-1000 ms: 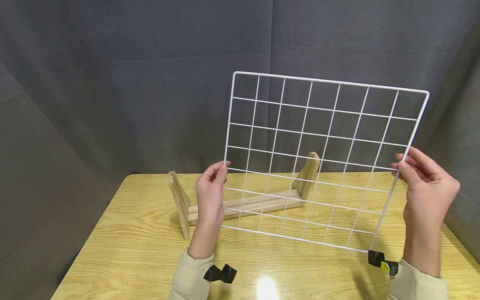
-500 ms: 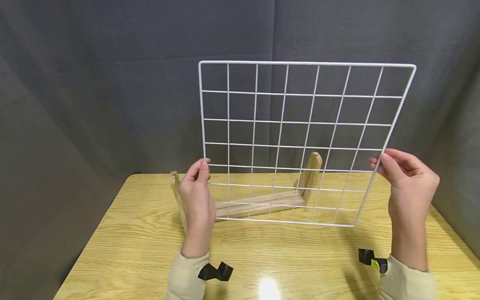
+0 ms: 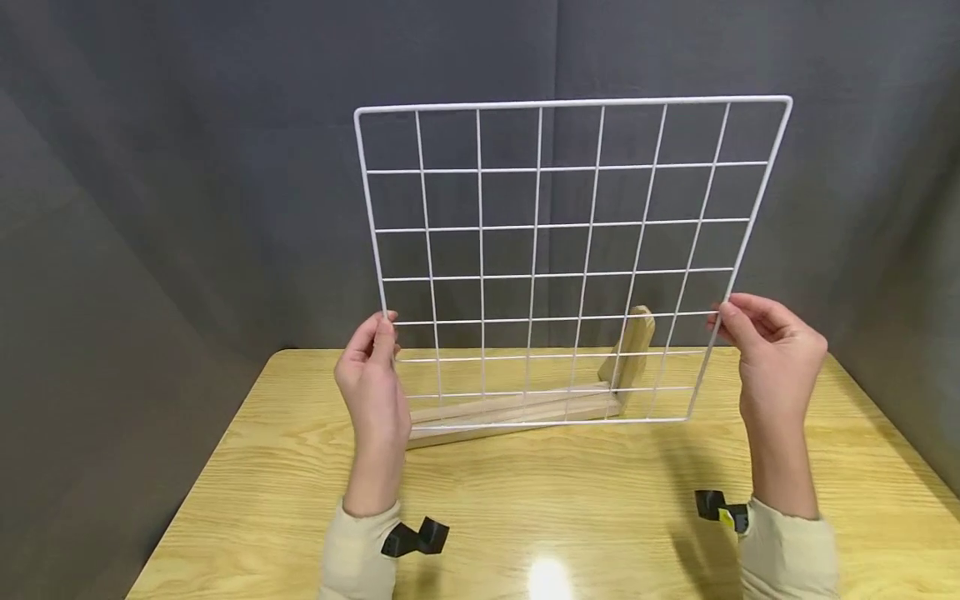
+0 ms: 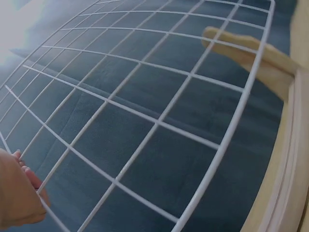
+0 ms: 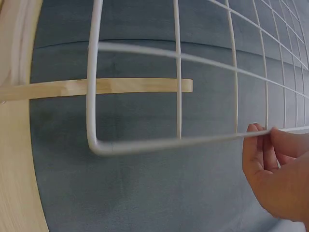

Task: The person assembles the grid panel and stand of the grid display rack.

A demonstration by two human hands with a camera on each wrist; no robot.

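Holding a white square wire grid panel (image 3: 562,258) upright above the light wooden table (image 3: 525,500), the person pinches its two side edges in the middle of the head view. Nearest the camera, at the bottom of the frame, beige sleeves end in small black clips, one (image 3: 415,537) by the left wrist and one (image 3: 718,508) by the right. Above them, the left hand (image 3: 371,383) closes thumb and fingertips on the panel's left edge wire, and the right hand (image 3: 772,354) does the same on the right edge; each grip is a narrow pinch on thin wire, not a full wrap. The panel's lower edge hangs just over a pale wooden stand with slotted base and angled end pieces (image 3: 525,404), lying farther back on the table. Behind everything is a dark grey cloth backdrop (image 3: 187,167). With such light pinches, the panel could likely twist or slip, and its lower edge might knock against the stand if it tilts.
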